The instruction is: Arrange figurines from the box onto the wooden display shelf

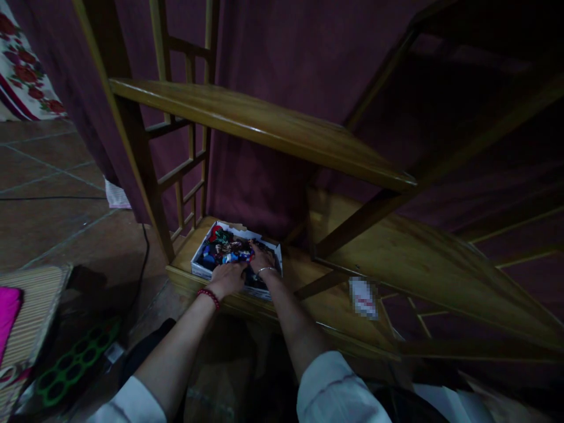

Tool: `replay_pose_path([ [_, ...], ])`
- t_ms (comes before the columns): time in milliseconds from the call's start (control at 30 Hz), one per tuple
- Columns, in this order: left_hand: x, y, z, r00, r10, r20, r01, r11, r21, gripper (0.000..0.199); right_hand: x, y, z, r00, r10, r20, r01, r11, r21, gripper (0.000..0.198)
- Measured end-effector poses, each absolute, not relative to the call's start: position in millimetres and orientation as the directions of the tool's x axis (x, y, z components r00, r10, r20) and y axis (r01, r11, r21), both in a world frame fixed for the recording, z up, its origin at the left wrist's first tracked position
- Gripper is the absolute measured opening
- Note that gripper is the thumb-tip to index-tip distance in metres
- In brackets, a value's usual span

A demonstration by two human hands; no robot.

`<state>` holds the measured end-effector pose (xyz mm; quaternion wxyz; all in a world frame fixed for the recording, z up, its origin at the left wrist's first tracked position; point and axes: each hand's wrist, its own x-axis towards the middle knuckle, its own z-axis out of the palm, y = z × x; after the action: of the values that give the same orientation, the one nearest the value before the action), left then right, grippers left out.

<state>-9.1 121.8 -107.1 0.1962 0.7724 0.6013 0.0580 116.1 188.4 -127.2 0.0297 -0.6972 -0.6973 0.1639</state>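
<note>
A shallow white cardboard box (200,269) stands on the low wooden shelf, filled with a jumble of small colourful items (227,249) in red, green, blue, white and dark tones. Their kind is too small and dim to tell. Over the front edge of the box, my left hand (228,278) has its fingers curled down among the items; what they grip, if anything, is hidden. My right hand (261,258) reaches into the right half of the box, fingers stretched out over the contents. A red beaded bracelet (208,295) circles my left wrist, and a silver bangle (266,269) my right.
Around the box rises a wooden shelf unit with lattice sides; an upper board (264,126) juts out above it. A slanted board (396,252) lies to the right. At left are a woven mat top (37,299), pink cloth (7,314) and a green holed tray (77,358).
</note>
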Motion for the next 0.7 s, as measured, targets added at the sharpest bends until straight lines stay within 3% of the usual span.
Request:
replay_pose_path([
  [367,-1,123,-103,0.290,0.946,-0.144,0.906,-0.223,0.360,0.034,122,180,-131,-0.181,0.983,0.018,0.761,0.152,-0.631,0.045],
  [533,-7,122,-107,0.354,0.924,-0.142,0.880,-0.278,0.384,0.037,131,170,-133,-0.101,0.994,0.048,0.774,0.108,-0.624,0.040],
  [700,-11,120,-108,0.360,0.922,-0.142,0.872,-0.279,0.403,0.039,135,160,-127,-0.091,0.993,0.074,0.844,0.116,-0.524,0.032],
])
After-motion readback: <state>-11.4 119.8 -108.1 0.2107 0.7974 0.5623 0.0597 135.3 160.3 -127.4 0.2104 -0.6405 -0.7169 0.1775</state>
